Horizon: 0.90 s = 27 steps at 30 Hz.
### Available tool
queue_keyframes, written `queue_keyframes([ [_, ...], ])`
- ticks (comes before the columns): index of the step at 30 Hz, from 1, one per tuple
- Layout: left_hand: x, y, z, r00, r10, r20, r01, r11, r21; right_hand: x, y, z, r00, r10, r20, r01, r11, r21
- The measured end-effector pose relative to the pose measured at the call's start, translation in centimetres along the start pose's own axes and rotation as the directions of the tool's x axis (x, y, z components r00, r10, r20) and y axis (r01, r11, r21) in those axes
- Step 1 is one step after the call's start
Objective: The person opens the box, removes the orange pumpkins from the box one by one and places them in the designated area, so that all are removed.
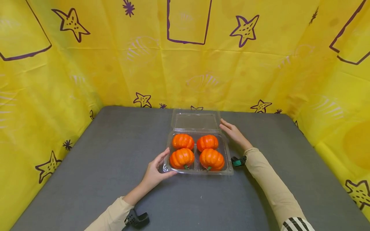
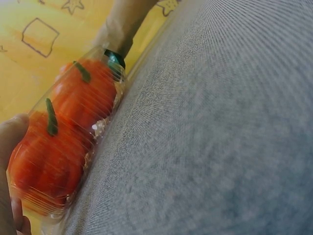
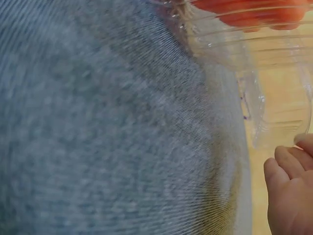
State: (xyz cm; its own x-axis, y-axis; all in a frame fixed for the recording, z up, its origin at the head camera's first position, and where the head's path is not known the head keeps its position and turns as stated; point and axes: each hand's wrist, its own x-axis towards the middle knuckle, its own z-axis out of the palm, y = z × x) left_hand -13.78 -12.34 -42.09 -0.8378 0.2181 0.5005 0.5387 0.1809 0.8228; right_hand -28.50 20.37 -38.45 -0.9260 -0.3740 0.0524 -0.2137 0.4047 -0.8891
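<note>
A clear plastic clamshell container [image 1: 199,172] stands on the grey table with its hinged lid [image 1: 196,122] tipped back toward the far side. Several small orange pumpkins fill it in two rows; green stems show on the front left pumpkin [image 1: 182,158] and the front right pumpkin [image 1: 212,159]. My left hand [image 1: 153,173] holds the container's near left corner, thumb along the front edge and fingers at the left side. At the lid's right edge, my right hand [image 1: 233,132] has its fingertips, the fingers nearly straight. The right wrist view shows this hand [image 3: 293,186] beside the lid's rim.
A grey cloth-like surface covers the table [image 1: 115,144]. Yellow fabric [image 1: 185,70] printed with starfish hangs along the back and both sides. A dark wrist strap [image 1: 238,161] sits near the container's right side.
</note>
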Motion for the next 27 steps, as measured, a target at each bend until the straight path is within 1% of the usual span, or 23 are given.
queue_keyframes([
  [6, 0.0, 0.2, 0.1, 1.000, -0.010, 0.003, 0.010, 1.000, 0.005, 1.0, 3.2, -0.3, 1.000, 0.003, 0.003, -0.003, 1.000, 0.022],
  [9, 0.1, 0.3, 0.1, 1.000, -0.014, 0.006, 0.014, 1.000, 0.005, 1.1, 3.9, -0.4, 1.000, -0.004, -0.006, 0.004, 1.000, 0.008],
  [12, 0.1, 0.3, 0.1, 1.000, -0.014, 0.007, 0.014, 1.000, 0.004, 1.1, 3.9, -0.5, 0.998, -0.053, -0.026, 0.053, 0.999, -0.006],
  [15, 0.1, 0.3, 0.2, 1.000, -0.015, 0.010, 0.015, 1.000, 0.003, 0.5, 2.4, -0.8, 0.990, -0.128, -0.067, 0.127, 0.992, -0.019],
  [17, 0.1, 0.3, 0.2, 1.000, -0.012, 0.012, 0.012, 1.000, 0.001, -0.1, 1.0, -1.1, 0.976, -0.196, -0.094, 0.193, 0.980, -0.039],
  [19, 0.1, 0.3, 0.1, 1.000, -0.009, 0.012, 0.009, 1.000, 0.000, -0.8, -0.8, -1.5, 0.960, -0.256, -0.113, 0.254, 0.967, -0.037],
  [23, 0.1, 0.2, 0.1, 1.000, 0.002, 0.009, -0.002, 1.000, 0.003, -1.7, -3.2, -2.2, 0.925, -0.364, -0.111, 0.362, 0.932, -0.037],
  [27, 0.1, 0.2, 0.0, 1.000, 0.001, 0.011, -0.001, 1.000, 0.011, -2.5, -4.6, -2.6, 0.904, -0.420, -0.086, 0.420, 0.907, -0.011],
])
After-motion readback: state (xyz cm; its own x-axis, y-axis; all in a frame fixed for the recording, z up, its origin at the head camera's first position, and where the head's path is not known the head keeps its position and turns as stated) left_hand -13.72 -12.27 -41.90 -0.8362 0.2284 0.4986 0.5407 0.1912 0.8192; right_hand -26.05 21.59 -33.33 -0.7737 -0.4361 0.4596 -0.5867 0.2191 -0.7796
